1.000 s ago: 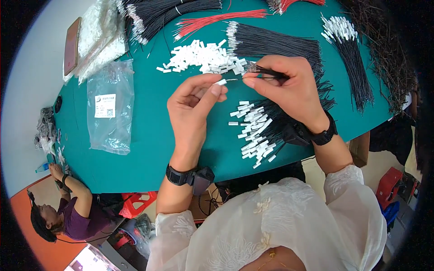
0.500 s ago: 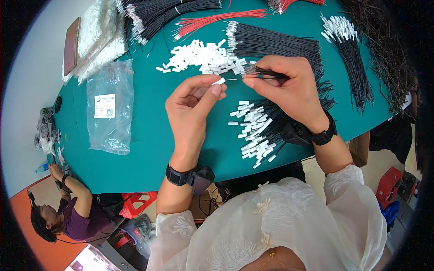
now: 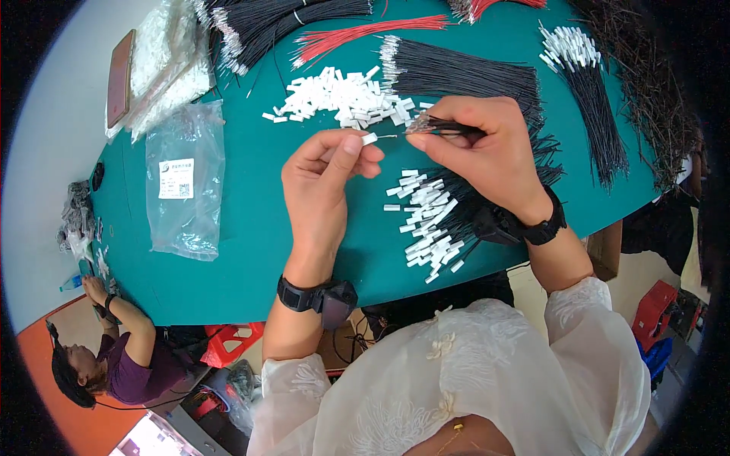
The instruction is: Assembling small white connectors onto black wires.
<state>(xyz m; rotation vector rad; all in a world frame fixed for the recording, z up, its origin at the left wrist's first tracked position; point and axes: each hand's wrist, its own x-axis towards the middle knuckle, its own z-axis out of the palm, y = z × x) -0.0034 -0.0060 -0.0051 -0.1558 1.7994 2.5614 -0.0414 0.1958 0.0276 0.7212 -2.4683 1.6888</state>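
Observation:
Between thumb and forefinger, my left hand [image 3: 323, 171] pinches a small white connector housing [image 3: 369, 139]. My right hand [image 3: 483, 144] is closed around a bunch of black wires [image 3: 449, 128] with bare metal ends pointing left. One wire's metal tip [image 3: 389, 136] reaches out from the bunch to the housing; whether it has entered cannot be made out. Just beyond my hands lies a pile of loose white housings [image 3: 334, 95]. Below my right hand, black wires fitted with white housings [image 3: 430, 220] lie in a heap.
Black wires [image 3: 464, 72] and red wires [image 3: 369, 38] lie in bundles at the back. A capped bundle [image 3: 585, 99] is at the right. Clear plastic bags [image 3: 186, 216] and a brown phone-like slab [image 3: 120, 78] are on the left. A co-worker [image 3: 129, 349] sits at the green table's [image 3: 251, 281] left end.
My left thumb has shifted up onto the housing, and its fingers have re-closed around it. The housing has barely moved. My right hand stays nearly in place with the wires.

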